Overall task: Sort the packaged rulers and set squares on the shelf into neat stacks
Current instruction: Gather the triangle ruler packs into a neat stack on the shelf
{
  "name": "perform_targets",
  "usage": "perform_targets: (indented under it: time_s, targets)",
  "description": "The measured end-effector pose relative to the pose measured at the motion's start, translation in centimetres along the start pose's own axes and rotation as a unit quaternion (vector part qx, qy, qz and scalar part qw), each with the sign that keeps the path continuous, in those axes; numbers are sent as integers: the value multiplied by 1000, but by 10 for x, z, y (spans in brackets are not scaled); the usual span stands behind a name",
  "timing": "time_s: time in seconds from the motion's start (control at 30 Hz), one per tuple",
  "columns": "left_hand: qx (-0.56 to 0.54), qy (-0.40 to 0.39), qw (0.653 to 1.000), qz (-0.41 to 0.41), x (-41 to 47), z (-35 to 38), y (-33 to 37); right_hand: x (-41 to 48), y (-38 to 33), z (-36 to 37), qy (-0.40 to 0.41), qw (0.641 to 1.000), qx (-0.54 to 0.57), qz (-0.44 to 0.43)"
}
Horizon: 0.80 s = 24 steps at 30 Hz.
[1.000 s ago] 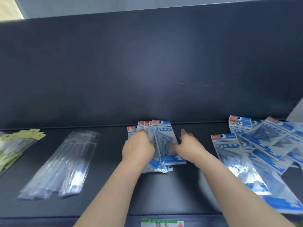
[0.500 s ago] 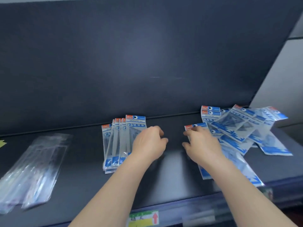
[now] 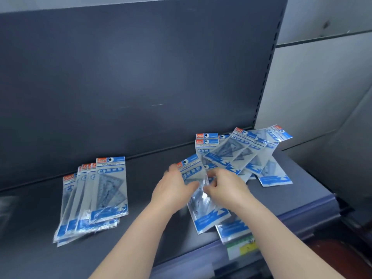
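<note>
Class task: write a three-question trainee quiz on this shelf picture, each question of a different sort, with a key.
1. Multiple choice: what do the left hand and the right hand grip?
A. one set-square packet, held between them
B. two packets, one each
C. nothing
2. True or false: the fanned stack lies to the right of both hands.
3. Fill in: the untidy pile lies towards the ___ end of the shelf.

Key
1. A
2. False: the fanned stack lies to their left, untouched.
3. right
</note>
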<state>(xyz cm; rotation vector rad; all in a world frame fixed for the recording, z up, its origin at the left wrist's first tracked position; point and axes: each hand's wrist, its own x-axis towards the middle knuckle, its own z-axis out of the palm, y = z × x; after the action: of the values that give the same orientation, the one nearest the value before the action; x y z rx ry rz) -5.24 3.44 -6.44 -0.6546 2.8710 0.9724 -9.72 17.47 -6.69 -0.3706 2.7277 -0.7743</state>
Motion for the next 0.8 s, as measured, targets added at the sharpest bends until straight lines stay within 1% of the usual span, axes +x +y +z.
perform_targets:
  time_s: [0.1, 0.17, 0.2, 0.27, 0.3, 0.33, 0.37, 0.4, 0.47, 0.5, 0.53, 0.57, 0.63, 0.73, 0.8]
  targets:
    - [-31, 29, 999, -29, 2, 4, 2, 10, 4, -5, 17, 992, 127, -1]
    - [-107, 35, 991, -75, 3, 3, 8, 19, 5, -9, 22, 979, 200, -19]
    - [-178, 29, 979, -100, 3, 3, 12, 23, 5, -11, 25, 974, 223, -28]
    - [-337, 0, 933, -129, 3, 2, 19, 29, 7, -18, 24, 969, 244, -42]
    - [-388, -9, 913, -127, 4, 3, 21, 32, 9, -21, 20, 967, 248, -53]
    - [-410, -6, 904, -119, 5, 4, 23, 34, 11, -24, 15, 967, 246, -66]
    - [-419, 11, 901, -114, 6, 4, 24, 36, 13, -28, 15, 971, 228, -75]
    - [-421, 36, 899, -118, 8, 3, 25, 40, 17, -32, 33, 979, 181, -85]
    - [-420, 86, 893, -137, 13, 4, 24, 49, 25, -39, 67, 992, 4, -103]
    - [-419, 104, 890, -145, 15, 4, 23, 52, 29, -40, 55, 989, -75, -111]
    - [-418, 116, 888, -150, 16, 4, 25, 54, 33, -40, 33, 984, -125, -121]
    - [-418, 123, 887, -152, 18, 4, 25, 55, 36, -39, 10, 980, -149, -127]
    - [-414, 132, 889, -146, 21, 6, 28, 54, 41, -40, 5, 977, -149, -152]
    - [-417, 142, 887, -140, 26, 9, 35, 48, 49, -52, 49, 982, -86, -161]
    - [-412, 144, 890, -136, 28, 13, 38, 47, 57, -58, 107, 978, -107, -142]
